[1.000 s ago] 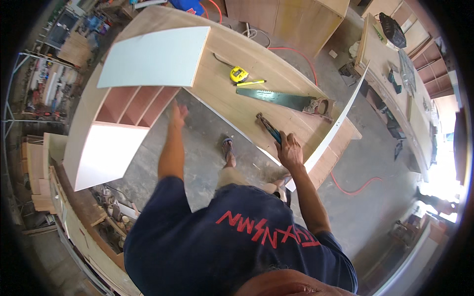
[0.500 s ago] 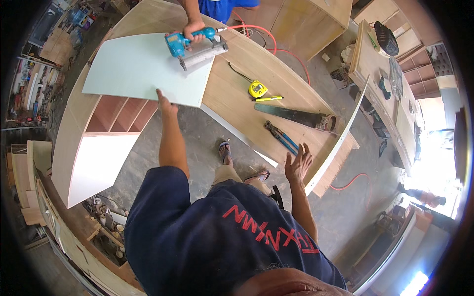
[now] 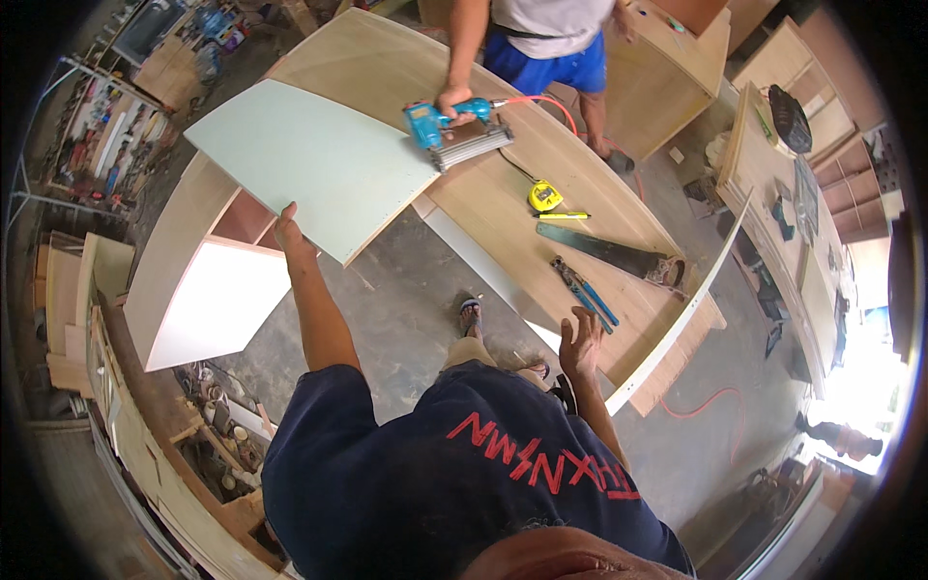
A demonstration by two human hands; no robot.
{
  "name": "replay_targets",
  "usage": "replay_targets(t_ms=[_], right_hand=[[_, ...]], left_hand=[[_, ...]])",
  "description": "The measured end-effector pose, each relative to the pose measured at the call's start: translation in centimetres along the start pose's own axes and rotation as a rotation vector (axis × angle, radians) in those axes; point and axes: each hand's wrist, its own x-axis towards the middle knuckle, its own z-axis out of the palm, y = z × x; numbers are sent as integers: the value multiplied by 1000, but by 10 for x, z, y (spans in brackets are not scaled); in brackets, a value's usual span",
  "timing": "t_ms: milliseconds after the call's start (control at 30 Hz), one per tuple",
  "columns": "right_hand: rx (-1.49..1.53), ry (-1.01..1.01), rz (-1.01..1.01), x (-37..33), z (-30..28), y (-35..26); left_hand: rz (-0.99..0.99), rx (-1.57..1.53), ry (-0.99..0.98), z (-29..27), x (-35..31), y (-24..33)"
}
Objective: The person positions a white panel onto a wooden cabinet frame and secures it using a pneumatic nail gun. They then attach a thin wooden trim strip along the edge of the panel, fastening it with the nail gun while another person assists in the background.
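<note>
My left hand (image 3: pixel 294 238) grips the near edge of a pale, white-faced board (image 3: pixel 314 159), its thumb on top and its fingers hidden beneath. The board lies over part of a curved wooden worktop (image 3: pixel 377 53). My right hand (image 3: pixel 581 345) is open and empty by the worktop's inner edge, its fingers apart. Just beyond it lie blue-handled pincers (image 3: pixel 585 292). At the board's right edge, a co-worker's hand (image 3: pixel 452 100) holds a teal nail gun (image 3: pixel 454 132) with an orange hose. A handsaw (image 3: pixel 614 253), a yellow tape measure (image 3: pixel 545 196) and a yellow marker (image 3: pixel 572 215) rest on the worktop.
The co-worker (image 3: pixel 551 43) stands across the worktop. Below my left hand is a curved cabinet section (image 3: pixel 217 300) with a white panel. A thin white strip (image 3: pixel 691 300) rises along the worktop's right end. Another bench (image 3: pixel 773 222) with tools stands farther right.
The board has turned, its right corner swinging toward me, and my left hand still holds its edge. The nail gun stays near its right edge. More of the co-worker shows as the view shifts.
</note>
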Motion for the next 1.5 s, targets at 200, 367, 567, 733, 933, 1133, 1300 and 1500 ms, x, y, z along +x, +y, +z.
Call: replay_targets(t_ms=[200,367,567,733,933,1133,1300,1500], right_hand=[[184,-245,-207,12,22,-25],[541,-723,-116,11,47,-50],[1570,-1267,305,-43,47,-93],[2019,-1238,499,-101,-50,-120],[1929,-1018,525,-154,-114,-97],[1857,-965,475,-208,-182,-53],[1632,-835,491,-278,-211,-18],[1337,-754,550,-393,-239,32]], left_hand=[[141,93,72,-20,-104,36],[154,77,-36,-72,-238,63],[120,32,-85,-97,-400,64],[300,128,-187,-103,-527,35],[234,173,-145,-114,-619,4],[149,173,-168,-150,-683,-19],[104,283,-135,-200,-742,-65],[-196,261,53,-332,-806,-163]])
